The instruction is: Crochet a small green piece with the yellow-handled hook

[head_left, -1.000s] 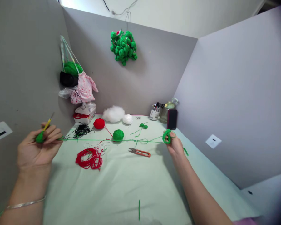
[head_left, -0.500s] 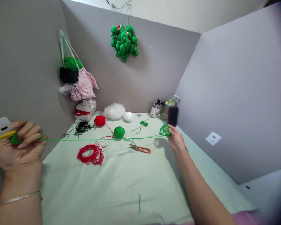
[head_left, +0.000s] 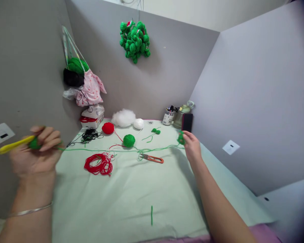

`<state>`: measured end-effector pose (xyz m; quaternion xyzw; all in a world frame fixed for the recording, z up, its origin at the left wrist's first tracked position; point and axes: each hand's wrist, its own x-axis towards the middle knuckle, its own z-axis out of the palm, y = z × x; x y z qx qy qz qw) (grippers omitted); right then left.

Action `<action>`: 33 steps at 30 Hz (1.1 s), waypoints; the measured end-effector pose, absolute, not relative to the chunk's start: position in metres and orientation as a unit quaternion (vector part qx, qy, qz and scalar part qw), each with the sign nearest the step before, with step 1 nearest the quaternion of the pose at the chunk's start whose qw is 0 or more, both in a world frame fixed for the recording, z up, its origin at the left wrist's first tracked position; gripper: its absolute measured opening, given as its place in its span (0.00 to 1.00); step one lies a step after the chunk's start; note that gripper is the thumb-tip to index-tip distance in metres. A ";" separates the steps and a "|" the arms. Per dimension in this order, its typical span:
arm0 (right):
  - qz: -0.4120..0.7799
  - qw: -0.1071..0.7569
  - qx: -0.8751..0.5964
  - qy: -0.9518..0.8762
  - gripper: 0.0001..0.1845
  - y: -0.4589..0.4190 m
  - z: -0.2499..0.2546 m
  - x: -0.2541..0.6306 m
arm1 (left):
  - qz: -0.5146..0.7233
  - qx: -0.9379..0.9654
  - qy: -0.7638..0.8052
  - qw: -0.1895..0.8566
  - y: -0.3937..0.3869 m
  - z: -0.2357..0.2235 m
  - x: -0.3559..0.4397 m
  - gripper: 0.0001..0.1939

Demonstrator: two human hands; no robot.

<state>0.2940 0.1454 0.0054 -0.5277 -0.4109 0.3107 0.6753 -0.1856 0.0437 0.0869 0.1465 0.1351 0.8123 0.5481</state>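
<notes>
On my feed the left hand [head_left: 36, 158] is curled round a small green piece [head_left: 34, 143] and a yellow-handled hook [head_left: 14, 145]; the right hand [head_left: 192, 146] pinches a green yarn bundle [head_left: 181, 138], a strand [head_left: 88, 150] running between them over the table [head_left: 131, 192]; the held piece looks partly made, its yarn uncut; two small green knobs [head_left: 156, 131] seem already shaped, loose tails untrimmed; snips [head_left: 152, 158] lie unheld.

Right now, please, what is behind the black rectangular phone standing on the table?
Behind the black rectangular phone, a greenish see-through bottle shows its top, looped handle and left side. The phone covers the rest; anything else there is hidden.
</notes>
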 end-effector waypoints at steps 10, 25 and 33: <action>0.345 0.477 -0.413 -0.695 0.28 0.014 0.034 0.182 | 0.656 0.218 0.341 0.637 -0.001 0.044 -0.047 0.04; 0.461 0.627 -0.365 -0.510 0.12 -0.030 0.003 0.141 | 0.533 0.415 0.363 0.642 -0.040 0.008 -0.026 0.22; 0.494 0.625 -0.360 -0.485 0.13 -0.028 -0.005 0.147 | 0.504 0.436 0.340 0.664 -0.035 0.006 -0.027 0.23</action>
